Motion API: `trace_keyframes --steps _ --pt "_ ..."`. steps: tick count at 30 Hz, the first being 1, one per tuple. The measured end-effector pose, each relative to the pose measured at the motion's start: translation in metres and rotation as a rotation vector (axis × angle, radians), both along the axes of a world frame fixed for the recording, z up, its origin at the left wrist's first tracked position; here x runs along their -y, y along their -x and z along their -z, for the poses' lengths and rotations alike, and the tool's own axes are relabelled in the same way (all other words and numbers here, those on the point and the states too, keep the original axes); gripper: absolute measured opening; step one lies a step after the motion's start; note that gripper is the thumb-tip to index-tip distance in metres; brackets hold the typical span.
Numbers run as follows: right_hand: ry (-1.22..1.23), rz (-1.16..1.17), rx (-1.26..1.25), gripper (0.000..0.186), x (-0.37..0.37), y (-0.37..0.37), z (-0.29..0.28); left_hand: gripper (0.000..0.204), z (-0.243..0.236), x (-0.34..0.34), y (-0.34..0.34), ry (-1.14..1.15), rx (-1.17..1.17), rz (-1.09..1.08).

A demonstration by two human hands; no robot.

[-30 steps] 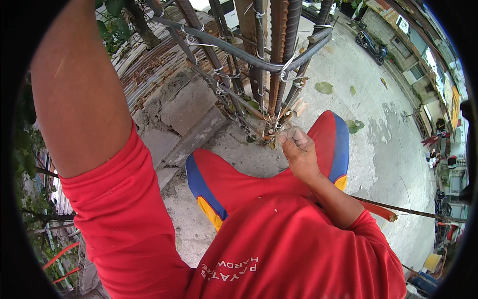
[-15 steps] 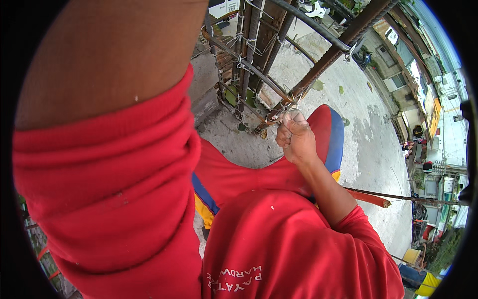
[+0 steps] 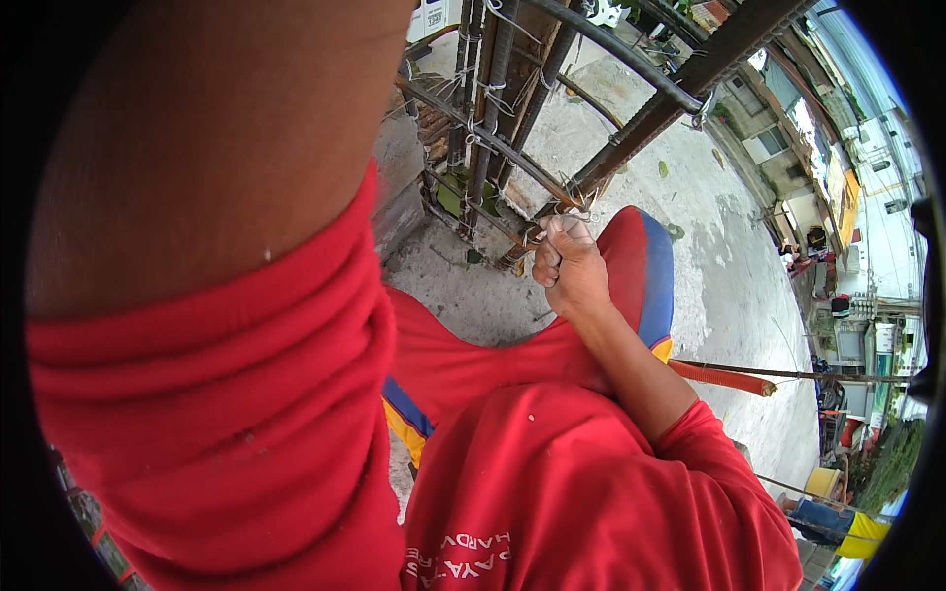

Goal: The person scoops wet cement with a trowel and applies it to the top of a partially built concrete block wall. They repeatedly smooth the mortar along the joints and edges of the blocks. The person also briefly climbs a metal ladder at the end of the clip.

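Observation:
My right hand (image 3: 572, 264) is closed in a fist at the lower corner of an upright rebar cage (image 3: 631, 138). Whatever its fingers grip is too small and covered to make out. Just beyond the knuckles, a brown rusty bar meets a thinner stirrup bar (image 3: 490, 141). Twisted tie wires (image 3: 496, 97) bind several crossings of the cage. My left forearm (image 3: 207, 148), with its red sleeve pushed up, fills the left side and runs out past the top edge. The left hand is out of view.
Grey concrete floor (image 3: 724, 295) spreads to the right, with a few leaves on it. An orange-red tube (image 3: 724, 377) lies beside my right elbow. A concrete block (image 3: 399, 222) stands left of the cage. Houses and a person in yellow and blue (image 3: 838, 532) are off to the right.
The view has shifted slightly. My right fist has turned a little at the bar corner and appears slightly further left. The left arm remains raised.

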State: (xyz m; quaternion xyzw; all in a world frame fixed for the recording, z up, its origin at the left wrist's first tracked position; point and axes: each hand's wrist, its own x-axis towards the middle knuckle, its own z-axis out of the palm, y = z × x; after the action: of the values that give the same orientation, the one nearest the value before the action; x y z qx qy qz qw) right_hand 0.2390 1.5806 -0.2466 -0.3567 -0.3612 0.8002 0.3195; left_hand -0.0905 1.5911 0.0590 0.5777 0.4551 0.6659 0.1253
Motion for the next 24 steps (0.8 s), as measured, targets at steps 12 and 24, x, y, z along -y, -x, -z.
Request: trace_keyframes --steps 12,24 --pt "0.095 0.040 0.048 0.019 -0.001 0.004 -0.011 0.026 -0.005 -0.006 0.003 0.026 -0.014 -0.042" --pt "0.313 0.039 0.126 0.025 -0.002 0.011 -0.025 0.023 -0.010 -0.017 0.008 0.043 -0.047 -0.066"
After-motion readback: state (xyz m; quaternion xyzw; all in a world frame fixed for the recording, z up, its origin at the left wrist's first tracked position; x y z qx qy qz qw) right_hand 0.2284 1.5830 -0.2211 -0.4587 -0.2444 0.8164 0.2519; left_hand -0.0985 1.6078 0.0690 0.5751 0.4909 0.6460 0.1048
